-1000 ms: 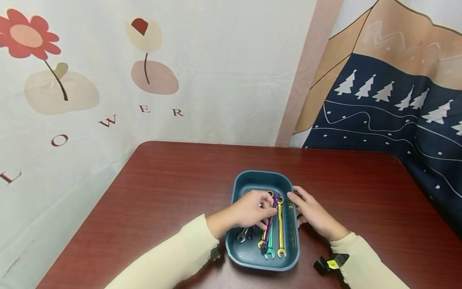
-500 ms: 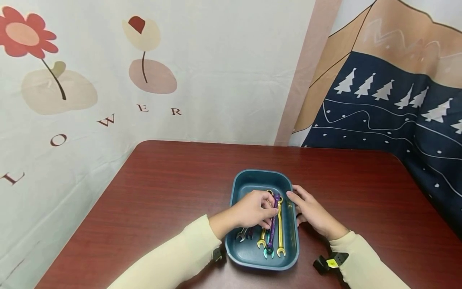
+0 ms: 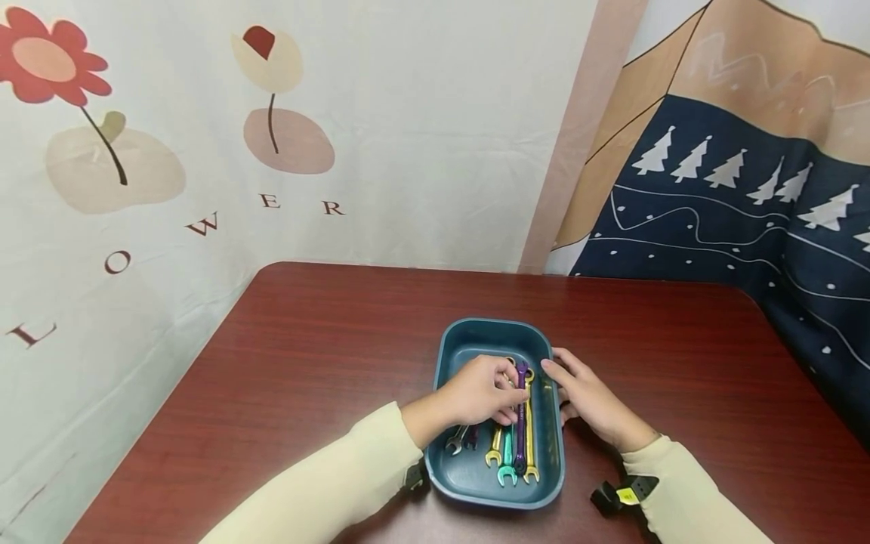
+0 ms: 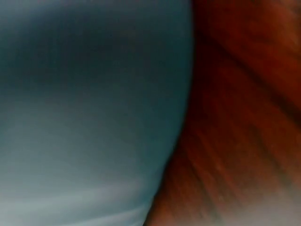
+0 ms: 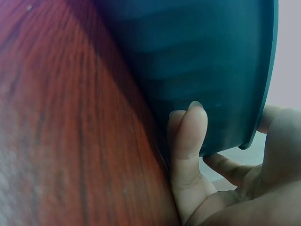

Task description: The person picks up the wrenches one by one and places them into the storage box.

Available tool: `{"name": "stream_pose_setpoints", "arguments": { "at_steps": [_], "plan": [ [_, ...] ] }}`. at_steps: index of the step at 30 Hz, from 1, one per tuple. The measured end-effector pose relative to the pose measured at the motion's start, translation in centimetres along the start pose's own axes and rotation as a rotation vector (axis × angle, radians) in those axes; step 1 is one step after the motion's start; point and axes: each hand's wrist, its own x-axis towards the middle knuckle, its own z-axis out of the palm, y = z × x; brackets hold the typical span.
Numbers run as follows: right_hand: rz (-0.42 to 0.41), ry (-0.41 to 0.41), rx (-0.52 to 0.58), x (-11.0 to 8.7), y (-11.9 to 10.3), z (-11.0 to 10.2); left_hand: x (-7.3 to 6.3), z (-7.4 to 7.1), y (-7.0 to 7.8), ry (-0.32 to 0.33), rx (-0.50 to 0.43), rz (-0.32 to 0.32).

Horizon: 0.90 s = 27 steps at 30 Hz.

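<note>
A blue-green plastic bin (image 3: 491,499) holds several combination wrenches. My left hand (image 3: 472,391) reaches in over its left side, thumb and fingers pinching a purple wrench (image 3: 521,442). That wrench lies lengthwise against a long gold wrench (image 3: 530,431). Left of it are a green wrench (image 3: 507,474) and a shorter gold wrench (image 3: 494,451), their upper parts hidden by the hand. My right hand (image 3: 598,400) grips the bin's right side, thumb over the rim. In the right wrist view its fingers (image 5: 190,132) press on the outer wall.
A silver wrench (image 3: 456,442) and a dark purple one (image 3: 472,437) lie at the bin's left, partly under the left hand. The bin stands on a reddish-brown table (image 3: 326,347). Printed cloth (image 3: 435,136) hangs behind it. The left wrist view shows the blurred bin wall (image 4: 94,132).
The purple wrench has swung from a slant across the green one to straight alongside the long gold wrench, uncovering the green one. My left hand shifted slightly right; the right hand stayed put.
</note>
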Motion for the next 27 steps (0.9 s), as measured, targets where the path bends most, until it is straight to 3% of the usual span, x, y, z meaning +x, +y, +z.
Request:
{"name": "stream_pose_setpoints", "arguments": {
  "at_steps": [11,18,27],
  "plan": [
    [0.004,0.012,-0.009,0.32,-0.37,0.41,0.42,-0.78,-0.50,0.029,0.474,0.016],
    [0.003,0.005,-0.003,-0.04,-0.24,0.23,0.21,-0.28,-0.43,0.018,0.593,-0.006],
    [0.006,-0.001,-0.012,-0.23,-0.06,0.09,0.03,0.15,-0.43,0.046,0.684,0.015]
  ]
}}
